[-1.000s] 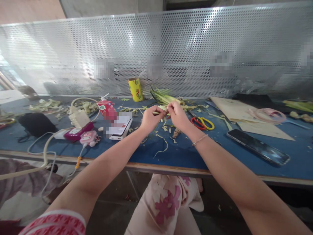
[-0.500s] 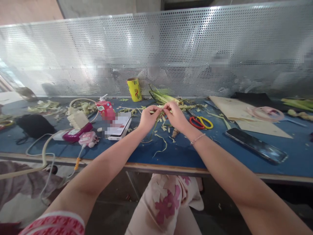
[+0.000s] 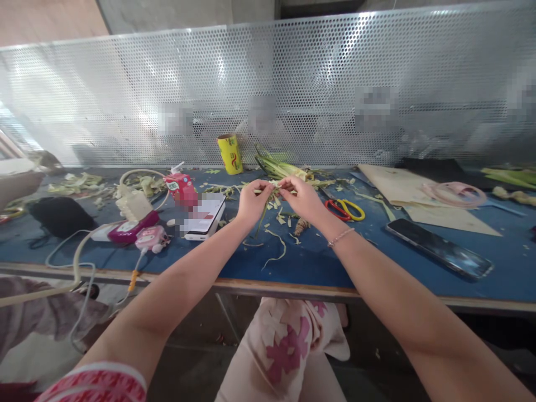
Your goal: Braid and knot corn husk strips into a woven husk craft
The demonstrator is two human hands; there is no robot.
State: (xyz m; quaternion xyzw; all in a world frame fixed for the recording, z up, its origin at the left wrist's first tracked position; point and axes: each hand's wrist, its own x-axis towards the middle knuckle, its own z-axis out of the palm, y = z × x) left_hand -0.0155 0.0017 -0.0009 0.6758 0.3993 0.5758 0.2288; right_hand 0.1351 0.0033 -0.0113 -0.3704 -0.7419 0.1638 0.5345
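Note:
Over the blue tabletop (image 3: 318,268), my left hand (image 3: 253,202) and my right hand (image 3: 300,196) meet, fingertips nearly touching. Both pinch a thin green plant stalk (image 3: 263,216), whose end trails down below the left fingers. The rest of it is hidden by the fingers. Right behind my hands lies a bunch of long green stalks and leaves (image 3: 281,166). Pale plant scraps (image 3: 281,220) are strewn beneath, beside a brown, ridged, cone-shaped piece (image 3: 301,225). Scissors with one red and one yellow handle (image 3: 344,210) rest by my right wrist.
To the left are a phone on a white block (image 3: 206,219), a pink-red container (image 3: 181,188), a power strip with cables (image 3: 128,226) and a black pouch (image 3: 61,216). A yellow roll (image 3: 230,154) stands behind. Rightward lie a phone (image 3: 439,249) and cardboard (image 3: 393,187). Perforated metal (image 3: 301,84) backs the table.
My right hand has dropped slightly, and the fingertips have shifted a little on the stalk. Another person's arm has come in at the far left edge. Objects on the table have stayed put.

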